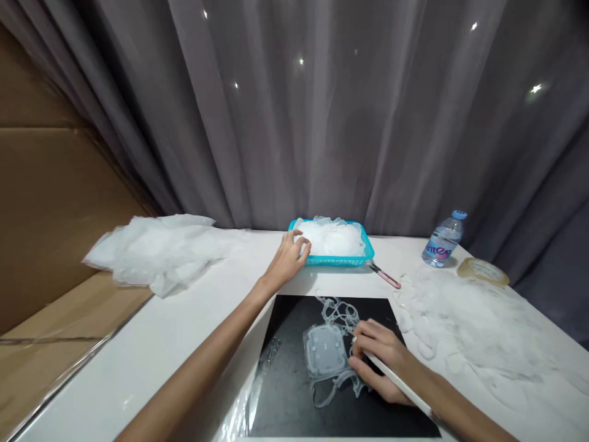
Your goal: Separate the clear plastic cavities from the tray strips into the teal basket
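Observation:
My left hand is stretched forward to the near left edge of a blue basket. Its fingers are curved and apart beside the white translucent pieces heaped inside, and I see nothing held in them. On a black mat lies a squarish translucent plastic piece, with loose curly strips above and below it. My right hand rests at the right of that piece, closed around a slim white pen-like tool. The tool's tip is hidden by the fingers.
Pink-handled thread snips lie right of the basket. Further right stand a water bottle and a roll of tape, behind a spread of white scraps. A clear bag of white material lies left, near cardboard. A grey curtain hangs behind.

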A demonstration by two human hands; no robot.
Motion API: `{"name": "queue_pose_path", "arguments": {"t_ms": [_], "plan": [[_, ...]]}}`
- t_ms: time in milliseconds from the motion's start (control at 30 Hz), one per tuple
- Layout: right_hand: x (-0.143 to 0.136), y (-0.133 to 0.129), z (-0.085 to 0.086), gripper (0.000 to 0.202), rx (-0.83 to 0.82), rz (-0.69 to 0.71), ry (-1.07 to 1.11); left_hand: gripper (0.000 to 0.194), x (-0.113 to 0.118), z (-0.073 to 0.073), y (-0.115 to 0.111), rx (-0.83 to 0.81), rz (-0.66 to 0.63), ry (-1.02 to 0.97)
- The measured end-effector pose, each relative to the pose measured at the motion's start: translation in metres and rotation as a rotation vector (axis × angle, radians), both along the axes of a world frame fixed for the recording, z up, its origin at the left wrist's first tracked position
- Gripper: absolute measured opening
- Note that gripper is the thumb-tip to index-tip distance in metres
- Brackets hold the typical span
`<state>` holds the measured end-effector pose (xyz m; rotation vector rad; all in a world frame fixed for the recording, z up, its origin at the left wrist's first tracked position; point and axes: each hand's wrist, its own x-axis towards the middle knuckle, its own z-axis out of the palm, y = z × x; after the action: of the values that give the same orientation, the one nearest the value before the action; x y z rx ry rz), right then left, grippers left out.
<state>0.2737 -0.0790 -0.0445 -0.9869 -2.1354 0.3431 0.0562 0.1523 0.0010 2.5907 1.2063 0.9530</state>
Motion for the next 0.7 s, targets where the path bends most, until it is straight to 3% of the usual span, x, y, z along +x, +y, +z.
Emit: {"name": "queue_pose_path", "arguments": {"t_ms": [100, 167, 333, 467, 600, 700], "plan": [[0.0, 0.002, -0.002, 0.018, 0.027, 0.008, -0.051, 0.027, -0.011, 0.005, -0.011, 0.033, -0.025, 0.098], [0.001, 0.002, 0.0, 0.024, 0.053, 0.016, -0.08, 0.026, -0.018, 0.007, -0.031, 0.042, -0.071, 0.157], [0.009, 0.001, 0.014, 0.032, 0.054, 0.047, -0.039, 0.028, -0.028, 0.006, -0.117, 0.031, -0.239, 0.264], [0.015, -0.002, 0.03, 0.027, -0.172, 0.017, 0.077, 0.045, -0.03, -0.005, -0.169, -0.069, -0.382, 0.317], [0.02, -0.008, 0.038, 0.023, -0.424, -0.042, 0.085, 0.059, -0.031, -0.021, -0.179, -0.071, -0.401, 0.334], [0.021, -0.011, 0.034, 0.026, -0.543, -0.07, 0.097, 0.06, -0.035, -0.022, -0.173, -0.1, -0.424, 0.331]]}}
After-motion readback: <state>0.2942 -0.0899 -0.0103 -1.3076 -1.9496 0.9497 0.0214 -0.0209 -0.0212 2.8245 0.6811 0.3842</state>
